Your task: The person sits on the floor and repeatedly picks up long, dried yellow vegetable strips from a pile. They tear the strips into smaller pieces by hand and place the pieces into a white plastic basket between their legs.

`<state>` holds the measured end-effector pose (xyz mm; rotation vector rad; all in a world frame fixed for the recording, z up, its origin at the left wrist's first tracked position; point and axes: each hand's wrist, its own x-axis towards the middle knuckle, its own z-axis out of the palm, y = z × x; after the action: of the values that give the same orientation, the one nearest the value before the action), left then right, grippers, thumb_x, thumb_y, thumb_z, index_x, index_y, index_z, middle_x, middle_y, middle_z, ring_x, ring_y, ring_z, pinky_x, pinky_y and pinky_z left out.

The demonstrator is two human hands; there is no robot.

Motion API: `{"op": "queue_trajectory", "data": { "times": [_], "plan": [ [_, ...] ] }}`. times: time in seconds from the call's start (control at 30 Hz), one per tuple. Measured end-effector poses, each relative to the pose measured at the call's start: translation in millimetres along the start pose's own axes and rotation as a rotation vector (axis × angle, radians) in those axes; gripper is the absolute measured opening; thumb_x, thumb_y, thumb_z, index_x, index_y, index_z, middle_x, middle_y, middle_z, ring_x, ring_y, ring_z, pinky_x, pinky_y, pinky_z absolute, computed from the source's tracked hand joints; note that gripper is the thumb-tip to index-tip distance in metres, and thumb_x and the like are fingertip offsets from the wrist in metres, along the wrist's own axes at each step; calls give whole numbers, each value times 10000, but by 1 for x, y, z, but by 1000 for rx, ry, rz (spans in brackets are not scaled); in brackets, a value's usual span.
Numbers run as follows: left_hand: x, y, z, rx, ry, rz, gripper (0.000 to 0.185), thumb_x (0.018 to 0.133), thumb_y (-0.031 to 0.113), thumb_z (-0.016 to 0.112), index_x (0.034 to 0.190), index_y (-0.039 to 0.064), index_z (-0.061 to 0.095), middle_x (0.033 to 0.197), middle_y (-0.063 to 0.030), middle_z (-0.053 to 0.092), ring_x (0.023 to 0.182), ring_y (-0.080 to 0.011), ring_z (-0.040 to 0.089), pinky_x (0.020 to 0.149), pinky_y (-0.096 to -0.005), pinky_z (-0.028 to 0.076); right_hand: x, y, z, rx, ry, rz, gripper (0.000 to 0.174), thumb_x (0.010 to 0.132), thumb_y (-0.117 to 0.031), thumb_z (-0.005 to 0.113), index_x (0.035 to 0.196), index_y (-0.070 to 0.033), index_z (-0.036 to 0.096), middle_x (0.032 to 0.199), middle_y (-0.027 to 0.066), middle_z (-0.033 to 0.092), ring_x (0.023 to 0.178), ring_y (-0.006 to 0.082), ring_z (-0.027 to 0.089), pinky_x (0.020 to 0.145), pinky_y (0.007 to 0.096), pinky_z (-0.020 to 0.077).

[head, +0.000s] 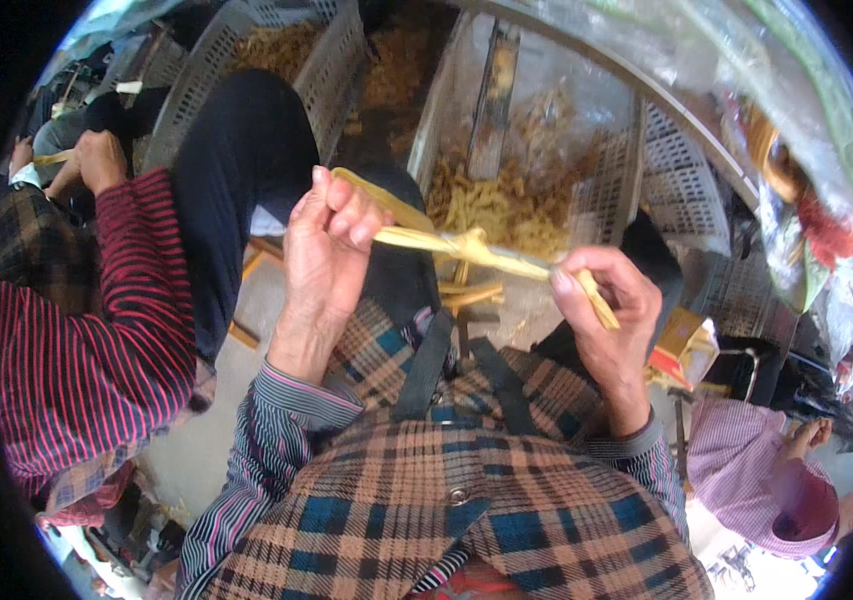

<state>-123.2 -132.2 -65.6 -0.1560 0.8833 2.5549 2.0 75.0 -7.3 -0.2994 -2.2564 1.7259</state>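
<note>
A yellowish plant-like strip (434, 241) with a knot-like bulge near its middle stretches between both hands, above my lap. My left hand (336, 217) grips one end, and a flatter folded part of yellow strip stands out behind its fingers. Pinched between the thumb and fingers of my right hand (610, 300) is the other end, with a short tail hanging below the thumb. A thin greyish edge shows along the strip near the right fingertips; what it is cannot be told. Beyond the hands, a plastic crate (426, 127) holds many yellow and brown pieces.
Another perforated crate (329, 75) with brown pieces stands at the upper left. A co-worker in a striped red sleeve (148, 277) sits close on the left; another person in a checked shirt (741, 457) is at the right. A small cardboard box (681, 341) and plastic bags (831, 300) lie rightward.
</note>
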Motion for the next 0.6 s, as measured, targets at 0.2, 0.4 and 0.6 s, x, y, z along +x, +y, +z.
{"op": "queue_trajectory", "data": {
  "times": [0.2,0.4,0.6],
  "plan": [
    [69,58,9,-279,-60,207,306,985,279,382,727,118,419,602,18,358,619,-149,418,773,-357,412,109,-27,42,-113,82,-294,93,824,-100,655,863,-18,632,714,22,622,604,63,536,536,210,427],
    [91,23,12,-183,321,104,329,990,227,308,689,119,382,551,32,313,515,-128,359,621,-286,379,136,18,39,-106,49,-110,129,825,-120,647,874,-4,618,722,74,634,673,103,583,638,249,469],
    [1,2,-26,-72,328,-8,438,950,287,445,551,189,294,440,70,235,371,-75,212,495,-252,308,68,83,15,-763,-65,-354,675,749,-283,712,1299,-30,414,1174,255,534,1129,377,507,967,395,408]
  ]
}}
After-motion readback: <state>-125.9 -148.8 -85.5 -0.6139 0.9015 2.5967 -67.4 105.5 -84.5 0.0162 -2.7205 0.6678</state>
